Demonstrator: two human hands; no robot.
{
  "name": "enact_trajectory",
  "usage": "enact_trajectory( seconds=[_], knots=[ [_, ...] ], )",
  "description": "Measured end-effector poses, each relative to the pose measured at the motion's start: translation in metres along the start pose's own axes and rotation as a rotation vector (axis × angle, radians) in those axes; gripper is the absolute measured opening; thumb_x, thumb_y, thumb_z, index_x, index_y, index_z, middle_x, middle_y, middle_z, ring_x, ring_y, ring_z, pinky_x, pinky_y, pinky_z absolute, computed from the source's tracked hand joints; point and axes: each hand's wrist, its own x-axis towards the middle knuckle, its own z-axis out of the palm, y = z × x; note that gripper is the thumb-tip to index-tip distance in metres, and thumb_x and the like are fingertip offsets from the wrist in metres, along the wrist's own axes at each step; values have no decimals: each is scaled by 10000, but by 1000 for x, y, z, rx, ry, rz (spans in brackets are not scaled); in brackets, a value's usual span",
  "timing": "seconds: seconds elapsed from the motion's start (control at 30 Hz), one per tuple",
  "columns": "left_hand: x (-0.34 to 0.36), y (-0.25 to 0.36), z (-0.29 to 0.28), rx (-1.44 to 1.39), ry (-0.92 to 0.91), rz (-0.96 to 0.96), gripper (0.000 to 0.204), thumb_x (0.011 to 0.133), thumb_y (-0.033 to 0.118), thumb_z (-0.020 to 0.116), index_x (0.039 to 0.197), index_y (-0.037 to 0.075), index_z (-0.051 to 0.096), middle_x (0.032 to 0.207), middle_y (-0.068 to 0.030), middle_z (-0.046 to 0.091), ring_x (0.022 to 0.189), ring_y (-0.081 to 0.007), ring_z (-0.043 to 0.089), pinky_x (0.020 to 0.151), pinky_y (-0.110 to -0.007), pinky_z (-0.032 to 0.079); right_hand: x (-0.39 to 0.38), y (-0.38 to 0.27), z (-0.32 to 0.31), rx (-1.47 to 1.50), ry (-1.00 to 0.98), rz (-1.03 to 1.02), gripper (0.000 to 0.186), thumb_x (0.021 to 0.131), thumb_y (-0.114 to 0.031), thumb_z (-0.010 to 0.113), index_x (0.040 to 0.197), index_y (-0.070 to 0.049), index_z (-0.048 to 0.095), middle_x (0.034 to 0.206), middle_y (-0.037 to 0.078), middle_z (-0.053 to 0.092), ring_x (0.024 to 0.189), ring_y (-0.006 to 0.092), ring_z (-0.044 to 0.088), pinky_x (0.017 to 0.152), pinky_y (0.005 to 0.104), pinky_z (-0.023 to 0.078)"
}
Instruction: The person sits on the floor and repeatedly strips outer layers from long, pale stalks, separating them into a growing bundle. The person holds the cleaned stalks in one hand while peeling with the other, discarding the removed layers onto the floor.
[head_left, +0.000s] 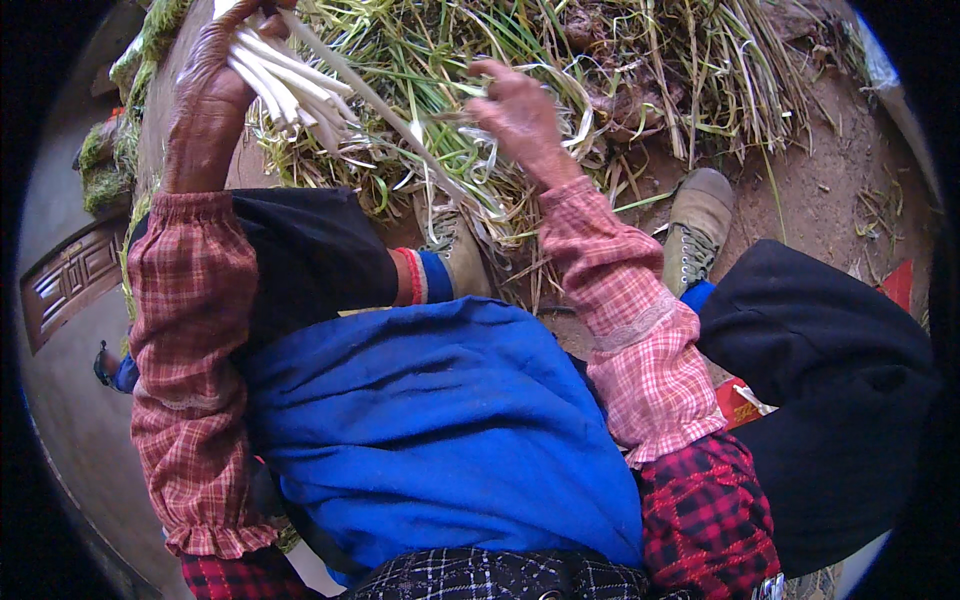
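My left hand [215, 75], at the upper left, is closed around a bunch of peeled white stalks [285, 85], which look like scallions or green garlic. Their pale cut ends point down and right. One longer stalk [385, 110] slants from the bunch down over the heap. My right hand [520, 115] hovers at the upper middle, its fingers bent and apart, with green showing between them. Whether a thin strip clings to its fingertips I cannot tell. Just beneath lies a tangled heap of green leaves and peelings [400, 45].
Dry stalks [745, 75] with soil-covered roots lie at the far right. My two shoes [700, 205] stand on the brown dirt ground [810, 215], and a blue apron [430, 410] covers my lap. Red scraps [735, 400] lie by my right leg. Mossy green clumps [105, 165] sit at the left.
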Motion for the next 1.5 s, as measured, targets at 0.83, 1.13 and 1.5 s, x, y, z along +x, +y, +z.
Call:
enact_trajectory(
  seconds=[0.83,1.13,1.5],
  knots=[
    [-39,-40,64,1,96,-322,380,736,60,755,1061,-46,589,837,-136,668,635,-147,611,543,-200,457,42,-14,-97,168,221,-17,322,898,-374,579,924,-84,719,775,88,694,707,202,655,653,319,500],
    [-49,-62,88,175,-72,-437,290,804,117,713,1044,-22,625,867,-71,668,734,-134,649,566,-187,468,40,-62,-46,783,-56,145,316,897,-337,578,912,-57,725,691,47,672,564,80,595,476,240,442],
    [-54,-78,90,247,-43,-481,335,796,146,715,1068,-31,631,904,-88,692,674,-94,609,565,-190,476,33,-46,-50,920,-46,177,234,886,-281,583,878,-81,705,753,5,681,706,73,626,583,223,439]
  ],
)
